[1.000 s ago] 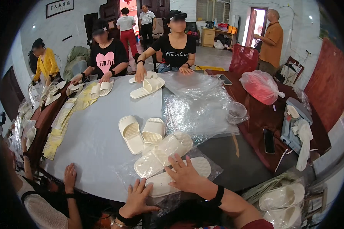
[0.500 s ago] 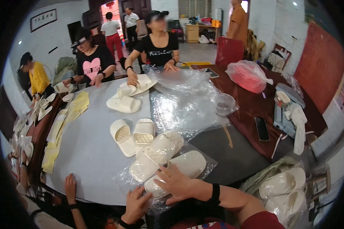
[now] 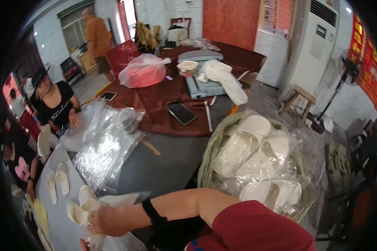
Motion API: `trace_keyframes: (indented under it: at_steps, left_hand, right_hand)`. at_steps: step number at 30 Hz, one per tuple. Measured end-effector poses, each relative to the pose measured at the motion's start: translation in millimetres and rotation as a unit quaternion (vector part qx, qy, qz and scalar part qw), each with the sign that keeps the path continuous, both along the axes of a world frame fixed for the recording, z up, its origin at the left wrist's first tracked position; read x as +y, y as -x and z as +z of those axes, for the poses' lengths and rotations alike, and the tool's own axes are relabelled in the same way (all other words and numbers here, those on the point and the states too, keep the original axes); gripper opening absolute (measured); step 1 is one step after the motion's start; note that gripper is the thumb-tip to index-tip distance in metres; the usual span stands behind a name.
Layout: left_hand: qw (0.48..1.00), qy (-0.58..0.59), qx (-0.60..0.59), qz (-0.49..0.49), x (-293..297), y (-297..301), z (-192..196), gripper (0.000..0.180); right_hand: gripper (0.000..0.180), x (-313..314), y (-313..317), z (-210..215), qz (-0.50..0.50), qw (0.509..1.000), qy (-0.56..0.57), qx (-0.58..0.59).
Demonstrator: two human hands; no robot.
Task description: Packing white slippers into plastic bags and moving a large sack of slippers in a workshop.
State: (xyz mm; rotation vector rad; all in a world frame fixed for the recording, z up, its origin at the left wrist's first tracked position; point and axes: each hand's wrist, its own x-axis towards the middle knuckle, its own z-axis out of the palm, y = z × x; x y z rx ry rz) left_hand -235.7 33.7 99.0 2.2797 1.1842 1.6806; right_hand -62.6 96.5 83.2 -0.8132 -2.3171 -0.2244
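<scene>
R hand (image 3: 109, 219) curls, blurred, at a clear plastic bag (image 3: 125, 198), can't tell if gripped; L hand (image 3: 84, 245) shows approx. a fingertip at lower edge, state unclear. Nearest pr. of cream slide slippers (image 3: 88, 197) lies just beyond R hand, fwd-left, long axes running roughly away; R looks nearer. Count: 2 there, 2 loose slippers (image 3: 62, 178) farther off, 3+ bagged slippers (image 3: 238, 150) in woven sack (image 3: 207, 167), 2 phones (image 3: 181, 113).

A head-worn fisheye looks down across the table (image 3: 171, 152), apparently close.
</scene>
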Motion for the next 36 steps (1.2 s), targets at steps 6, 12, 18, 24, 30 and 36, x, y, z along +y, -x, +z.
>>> trace_keyframes:
  at_steps: [6,12,18,24,30,36]
  left_hand:
    - [0.995,-0.001,-0.063,-0.074,-10,-27,10,0.032]
    - [0.939,0.070,0.124,-0.313,-10,-77,0,0.027]
    - [0.812,0.278,0.245,-0.450,-17,-158,-23,0.046]
    - [0.714,0.423,0.168,-0.532,-34,-226,-61,0.063]
    - [0.675,0.465,0.100,-0.564,-44,-242,-87,0.018]
    - [0.567,0.656,-0.130,-0.481,-25,-220,-78,0.012]
  right_hand:
    - [0.016,7,-62,72,-0.134,0.985,-0.108,-0.017]
    - [0.013,-67,-184,170,-0.318,0.862,-0.375,-0.126]
    - [0.030,-243,-246,217,-0.508,0.838,-0.180,-0.085]
    - [0.043,-404,-249,150,-0.778,0.617,-0.120,0.004]
    - [0.041,-491,-296,0,-0.839,0.514,-0.022,0.176]
    - [0.031,-481,-310,-70,-0.875,0.445,0.149,0.120]
